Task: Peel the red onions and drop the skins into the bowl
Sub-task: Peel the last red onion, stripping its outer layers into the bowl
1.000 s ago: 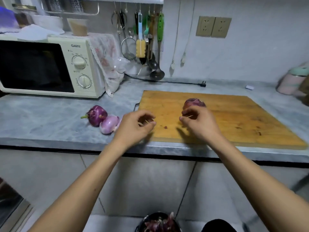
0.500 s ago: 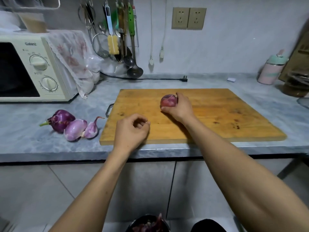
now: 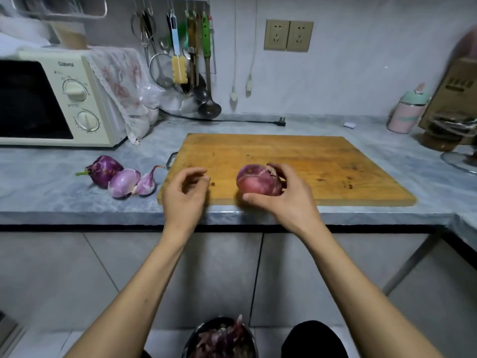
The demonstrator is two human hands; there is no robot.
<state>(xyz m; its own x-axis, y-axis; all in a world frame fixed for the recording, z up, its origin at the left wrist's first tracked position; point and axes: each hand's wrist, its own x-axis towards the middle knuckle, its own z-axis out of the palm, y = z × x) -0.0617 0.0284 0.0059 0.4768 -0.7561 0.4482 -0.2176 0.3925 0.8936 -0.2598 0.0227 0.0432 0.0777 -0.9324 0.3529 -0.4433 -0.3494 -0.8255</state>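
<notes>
My right hand (image 3: pixel 285 200) grips a red onion (image 3: pixel 258 180) with its skin on, held just above the front edge of the wooden cutting board (image 3: pixel 296 161). My left hand (image 3: pixel 184 193) hovers beside it over the board's front left corner, fingers loosely curled and holding nothing. Three more onions lie on the counter left of the board: a dark purple one (image 3: pixel 104 170), a pale peeled one (image 3: pixel 123 182) and a small pale one (image 3: pixel 146 184). On the floor below me stands a dark bowl (image 3: pixel 196 337) with several purple skins in it.
A cream microwave (image 3: pixel 56 99) with a cloth over it stands at the back left. Utensils (image 3: pixel 191 60) hang on the wall, and a plug and cord (image 3: pixel 281 122) lie behind the board. A pink-and-green canister (image 3: pixel 407 112) and a cardboard box (image 3: pixel 456 91) stand at the right.
My right hand reached to the onion at the middle of the board, took hold of it and brought it toward the front edge. My left hand stayed near the board's front left corner.
</notes>
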